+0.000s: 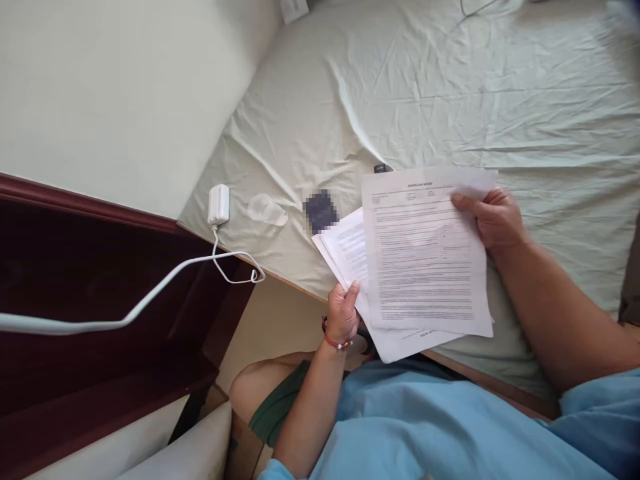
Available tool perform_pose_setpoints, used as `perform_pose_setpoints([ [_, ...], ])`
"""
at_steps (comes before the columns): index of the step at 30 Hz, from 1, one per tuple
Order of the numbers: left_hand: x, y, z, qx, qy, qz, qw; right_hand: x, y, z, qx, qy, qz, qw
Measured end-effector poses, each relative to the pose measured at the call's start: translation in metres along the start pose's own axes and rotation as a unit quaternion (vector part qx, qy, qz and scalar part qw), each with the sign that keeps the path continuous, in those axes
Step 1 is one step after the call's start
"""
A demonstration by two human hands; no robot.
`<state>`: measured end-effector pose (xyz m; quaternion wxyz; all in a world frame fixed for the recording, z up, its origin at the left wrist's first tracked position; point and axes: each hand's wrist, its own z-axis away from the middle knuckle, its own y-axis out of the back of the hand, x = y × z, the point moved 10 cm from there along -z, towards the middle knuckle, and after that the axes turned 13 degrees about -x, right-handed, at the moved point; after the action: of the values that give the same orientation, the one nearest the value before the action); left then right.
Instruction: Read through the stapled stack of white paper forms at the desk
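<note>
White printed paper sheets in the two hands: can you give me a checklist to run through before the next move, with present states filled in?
1. Right hand grips the front white printed paper sheet: ok, thumb on its face near the upper right corner.
2. Left hand grips the white printed papers behind: ok, thumb on top.
3. Edges aligned: not ok, the papers behind fan out at another angle.
4. Front sheet touching those behind: cannot tell, it overlaps them.
5. White cable apart from both hands: ok, off to the left.
</note>
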<state>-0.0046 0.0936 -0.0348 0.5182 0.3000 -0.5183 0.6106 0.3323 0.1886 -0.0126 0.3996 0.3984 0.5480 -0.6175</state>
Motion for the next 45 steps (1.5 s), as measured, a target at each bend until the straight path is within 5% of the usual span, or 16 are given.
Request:
perform_pose_setpoints([
  [5,-0.004,0.005,0.007,0.034,0.011,-0.026,0.999,0.007,-0.007,0.001,-0.063,-0.045,0.079,0.994],
  [10,-0.001,0.003,0.009,0.061,-0.003,-0.011,0.998,-0.016,-0.016,0.000,-0.081,0.071,0.212,0.971],
  [16,0.000,0.005,0.010,0.062,-0.025,-0.025,0.997,0.007,-0.015,0.000,-0.115,-0.042,0.179,0.976],
  [23,0.014,0.004,0.011,0.036,-0.085,-0.070,0.993,0.002,-0.016,0.001,-0.089,-0.032,0.111,0.989],
  [34,-0.003,0.018,0.006,0.017,-0.036,-0.154,0.987,0.001,-0.015,0.005,-0.091,-0.028,0.023,0.995],
  [40,-0.009,0.008,0.005,-0.035,-0.018,-0.048,0.998,0.002,-0.022,0.005,-0.109,-0.025,0.021,0.994],
  [45,-0.007,0.000,0.005,-0.027,-0.003,-0.085,0.996,0.005,-0.024,0.003,-0.127,-0.021,0.031,0.991],
])
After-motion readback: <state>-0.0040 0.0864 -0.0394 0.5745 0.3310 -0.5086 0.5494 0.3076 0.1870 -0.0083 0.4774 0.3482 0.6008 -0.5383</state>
